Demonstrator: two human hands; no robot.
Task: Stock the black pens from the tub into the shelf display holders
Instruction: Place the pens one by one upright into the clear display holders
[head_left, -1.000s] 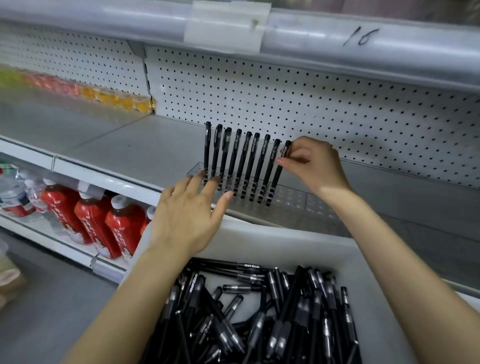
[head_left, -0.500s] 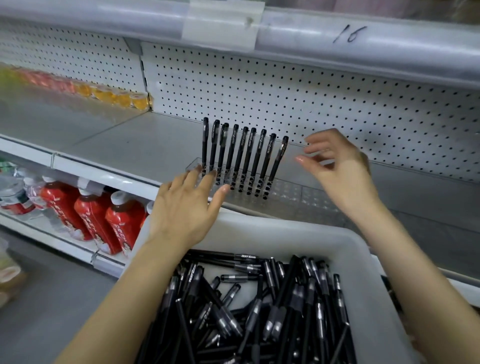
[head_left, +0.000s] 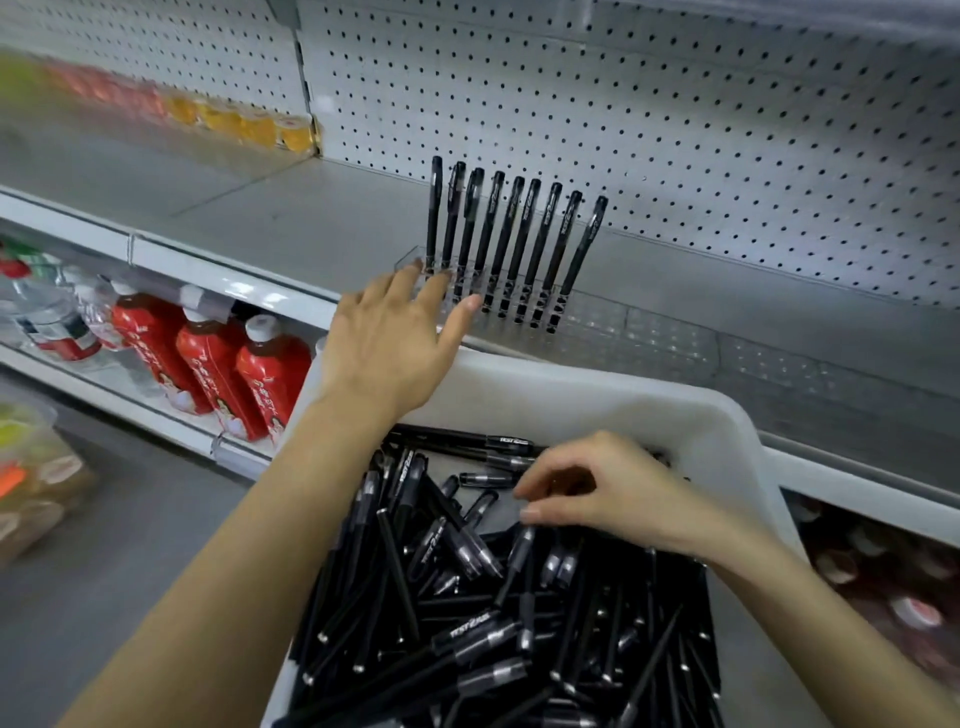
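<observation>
Black pens (head_left: 519, 670) carry white lettering (head_left: 470, 622), too blurred to read

The grey metal shelf (head_left: 291, 228) backs onto a white pegboard wall (head_left: 675, 130). A clear perforated pen holder (head_left: 649, 332) lies along the shelf, near its front edge. Nine black pens (head_left: 524, 244) stand in a row in the holder's left end, leaning slightly right. Well left of the holder, at the back against the pegboard, a row of orange and yellow cups (head_left: 249, 122) sits on the shelf, blurred further left. Just in front of the holder is the rim of a white tub (head_left: 597, 384); whether it rests on the shelf cannot be told. Below and left of the holder, a lower shelf (head_left: 156, 410) carries white-capped red bottles (head_left: 208, 364) and, further left, clear water bottles (head_left: 47, 317).
</observation>
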